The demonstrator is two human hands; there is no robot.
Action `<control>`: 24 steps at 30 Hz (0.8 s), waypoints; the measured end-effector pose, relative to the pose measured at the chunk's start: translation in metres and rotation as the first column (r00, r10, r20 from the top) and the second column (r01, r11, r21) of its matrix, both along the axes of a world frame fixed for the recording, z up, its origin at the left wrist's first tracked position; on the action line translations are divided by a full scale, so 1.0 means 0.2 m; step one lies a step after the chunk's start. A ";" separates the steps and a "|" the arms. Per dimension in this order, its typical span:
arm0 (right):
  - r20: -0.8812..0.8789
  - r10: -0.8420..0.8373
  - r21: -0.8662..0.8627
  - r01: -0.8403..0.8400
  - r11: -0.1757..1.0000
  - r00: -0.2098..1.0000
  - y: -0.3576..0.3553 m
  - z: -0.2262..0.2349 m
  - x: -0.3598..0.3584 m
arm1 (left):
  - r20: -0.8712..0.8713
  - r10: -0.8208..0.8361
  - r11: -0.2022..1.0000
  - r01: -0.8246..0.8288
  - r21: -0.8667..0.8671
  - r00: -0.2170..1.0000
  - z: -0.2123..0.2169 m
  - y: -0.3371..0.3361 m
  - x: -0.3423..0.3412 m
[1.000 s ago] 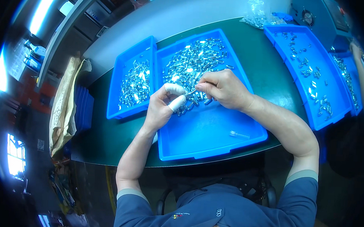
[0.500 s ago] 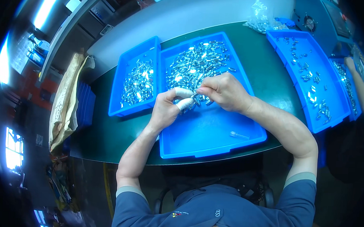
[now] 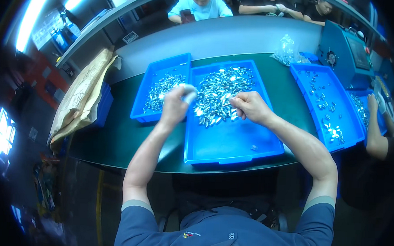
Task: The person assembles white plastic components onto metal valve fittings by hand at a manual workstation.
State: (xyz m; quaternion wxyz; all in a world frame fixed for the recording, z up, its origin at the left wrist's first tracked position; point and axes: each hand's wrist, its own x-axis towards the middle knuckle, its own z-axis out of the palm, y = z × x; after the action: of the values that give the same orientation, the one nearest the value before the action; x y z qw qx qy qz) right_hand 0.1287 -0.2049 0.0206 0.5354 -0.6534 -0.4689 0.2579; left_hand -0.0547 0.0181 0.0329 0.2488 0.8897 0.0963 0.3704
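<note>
Small shiny metal cylinders (image 3: 225, 87) cover the far part of the large blue tray (image 3: 231, 142) before me. My right hand (image 3: 252, 108) hovers over the right side of this pile, thumb and fingers pinched together; what they hold, if anything, is too small to make out. My left hand (image 3: 175, 106), with white covers on its fingertips, is by the wall between the large tray and a smaller blue tray (image 3: 175, 66). Motion smears its fingers. More metal cylinders (image 3: 163, 88) lie in the smaller tray. A small clear piece (image 3: 254, 147) rests near the large tray's front.
Another blue tray (image 3: 340, 105) with scattered metal parts stands at the right, beside a co-worker's arm (image 3: 375, 126). Behind it are a clear plastic bag (image 3: 287, 50) and a teal machine (image 3: 347, 52). Brown paper (image 3: 81, 94) stands at the left. People sit beyond the grey partition (image 3: 236, 39).
My hands have come apart; the left moved left toward the smaller tray, the right stayed over the pile. The view has tilted up, bringing people beyond the partition into sight.
</note>
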 end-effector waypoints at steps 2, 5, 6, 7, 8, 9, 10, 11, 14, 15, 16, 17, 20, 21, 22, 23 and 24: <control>0.036 -0.025 -0.025 0.026 0.999 0.999 0.02 0.03 -0.05 | 0.069 0.182 0.958 -0.193 0.212 0.981 0.10 0.09 -0.03; 0.138 -0.054 0.031 0.050 0.998 0.989 0.01 0.04 -0.12 | -0.013 -0.005 1.000 0.005 0.005 1.000 0.07 -0.01 -0.08; 0.125 -0.071 0.063 0.064 0.996 0.990 0.00 0.07 -0.17 | -0.113 -0.150 0.984 0.137 -0.109 0.982 0.07 -0.12 -0.11; 0.133 -0.066 0.067 0.058 0.996 0.989 0.00 0.08 -0.22 | -0.171 -0.210 0.975 0.194 -0.105 0.963 0.07 -0.22 -0.15; 0.161 -0.036 0.087 0.022 0.996 0.986 0.00 0.08 -0.26 | -0.257 -0.294 0.945 0.239 -0.224 0.921 0.10 -0.33 -0.19; 0.191 -0.002 0.107 -0.019 0.994 0.982 0.01 0.09 -0.31 | -0.248 -0.286 0.947 0.233 -0.221 0.926 0.11 -0.38 -0.22; 0.252 0.014 0.081 -0.036 0.996 0.968 0.00 0.11 -0.37 | -0.245 -0.277 0.949 0.226 -0.220 0.929 0.09 -0.38 -0.24; 0.275 0.009 0.113 -0.042 0.993 0.961 0.00 0.12 -0.41 | -0.242 -0.272 0.951 0.221 -0.218 0.931 0.08 -0.37 -0.26; 0.409 0.004 0.140 -0.067 0.988 0.913 -0.06 0.14 -0.43 | -0.205 -0.283 0.955 0.256 -0.146 0.937 0.08 -0.46 -0.36; 0.554 -0.092 0.271 -0.075 0.960 0.827 -0.09 0.12 -0.43 | -0.205 -0.261 0.959 0.227 -0.171 0.943 0.08 -0.50 -0.41; 0.576 -0.124 0.258 -0.036 0.966 0.808 -0.13 0.19 -0.45 | -0.171 -0.259 0.949 0.218 -0.229 0.950 0.08 -0.54 -0.49; 0.620 -0.170 0.333 -0.061 0.941 0.766 -0.14 0.23 -0.47 | -0.170 -0.299 0.938 0.257 -0.234 0.939 0.06 -0.56 -0.57; 0.700 -0.213 0.559 -0.338 0.757 0.681 -0.11 0.43 -0.67 | -0.064 -0.498 0.580 0.277 -0.766 0.865 -0.11 -0.78 -0.59; 0.712 -0.097 0.528 -0.439 0.727 0.695 -0.06 0.53 -0.86 | -0.038 -0.588 0.515 0.338 -0.788 0.808 -0.17 -0.84 -0.53; 0.756 0.023 0.484 -0.584 0.652 0.654 -0.04 0.65 -1.07 | -0.116 -0.573 0.594 0.313 -0.741 0.812 -0.30 -0.94 -0.44; 0.790 0.196 0.356 -0.695 0.625 0.581 -0.03 0.76 -1.31 | 0.008 -0.672 0.340 0.319 -0.884 0.741 -0.10 -1.14 -0.35; 0.861 0.358 0.113 -0.823 0.556 0.361 -0.03 0.84 -1.56 | 0.008 -0.690 0.332 0.326 -0.885 0.724 -0.09 -1.26 -0.21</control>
State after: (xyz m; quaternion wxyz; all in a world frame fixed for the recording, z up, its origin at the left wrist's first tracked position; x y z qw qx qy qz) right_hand -0.1835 -0.2108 0.1878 0.3032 -0.2883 -0.9083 0.0004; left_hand -0.0961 -0.2333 0.0140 0.7262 0.6873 0.0171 -0.0003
